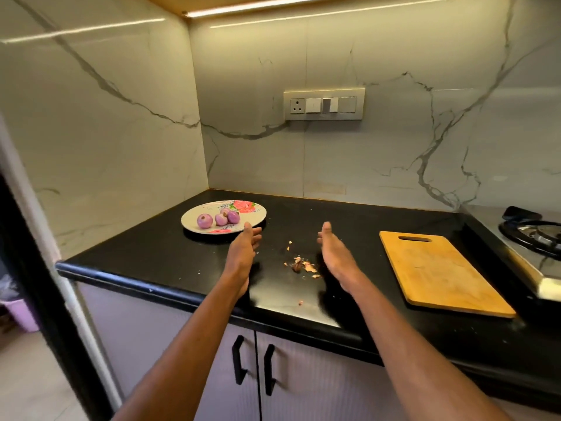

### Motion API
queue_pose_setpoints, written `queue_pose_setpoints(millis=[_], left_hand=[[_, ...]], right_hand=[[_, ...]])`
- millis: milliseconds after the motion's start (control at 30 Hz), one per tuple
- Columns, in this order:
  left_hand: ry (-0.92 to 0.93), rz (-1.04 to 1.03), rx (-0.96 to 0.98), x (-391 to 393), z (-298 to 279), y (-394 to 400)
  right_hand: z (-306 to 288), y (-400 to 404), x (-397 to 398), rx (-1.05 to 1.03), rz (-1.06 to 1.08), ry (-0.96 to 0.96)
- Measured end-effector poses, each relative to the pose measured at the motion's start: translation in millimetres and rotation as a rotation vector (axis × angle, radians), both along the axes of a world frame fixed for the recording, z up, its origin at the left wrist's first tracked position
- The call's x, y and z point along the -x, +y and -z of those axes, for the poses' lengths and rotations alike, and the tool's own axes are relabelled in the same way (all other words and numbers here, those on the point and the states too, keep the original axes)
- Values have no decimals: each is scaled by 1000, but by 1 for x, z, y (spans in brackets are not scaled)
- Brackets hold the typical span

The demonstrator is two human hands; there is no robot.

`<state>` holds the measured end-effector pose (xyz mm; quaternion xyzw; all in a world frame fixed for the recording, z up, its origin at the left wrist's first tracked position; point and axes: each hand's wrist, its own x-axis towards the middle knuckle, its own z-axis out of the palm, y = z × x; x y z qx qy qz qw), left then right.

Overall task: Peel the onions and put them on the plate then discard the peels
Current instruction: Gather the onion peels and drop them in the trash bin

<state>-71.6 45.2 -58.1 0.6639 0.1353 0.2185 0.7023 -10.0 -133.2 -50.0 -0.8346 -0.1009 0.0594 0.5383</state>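
Head view: both arms reach forward over a black countertop [170,256], and neither hand holds anything. The left hand [243,253] is extended with its fingers straight and relaxed, palm turned inward toward the other hand, its fingertips just at the near rim of the plate [194,226]. The right hand [334,256] mirrors it, fingers straight and loose, palm facing left, well apart from the left hand. The plate, pale with a red floral pattern, sits just beyond and slightly left of the left hand's fingertips, and four peeled purple onions [218,219] lie on it, clustered close together near its middle. Between the two hands, nearer the right one, a small heap of brown and pinkish onion peels [300,265] lies on the countertop just left of the right palm, with a few loose scraps scattered around it and one scrap closer to the counter's front edge. Right of the right hand, set apart from it, a wooden cutting board [440,275] lies flat with its handle slot at the far end. Farther right still, a gas stove [534,238] shows at the frame's edge. Beyond both hands, on the marble backsplash, a switch panel [324,104] is mounted. Below the wrists, two cabinet doors carry black handles [238,364].
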Motion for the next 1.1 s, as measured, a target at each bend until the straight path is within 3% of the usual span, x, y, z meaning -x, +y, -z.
queue_pose_setpoints(millis=[133,267,333,467,633,833,933,1000,1100], left_hand=[[16,-34,18,11,7,8],[27,-32,16,13,5,8],[33,-38,19,18,5,13],[34,-68,38,30,5,32],[2,-55,83,31,5,38],[-42,-102,68,35,6,28],[-169,-253,127,58,7,8],[-291,-443,204,78,17,-15],[-379,-758,362,102,39,-43]], right_hand=[[-9,29,35,150,-134,-46],[-9,61,37,75,-244,11],[-12,56,20,28,-224,-10],[-15,37,-14,182,-130,-60],[-10,62,-7,370,-311,-103],[-3,62,14,279,-554,-39],[0,38,9,125,-450,-57],[2,27,7,126,-371,-88],[1,28,19,226,-419,-94]])
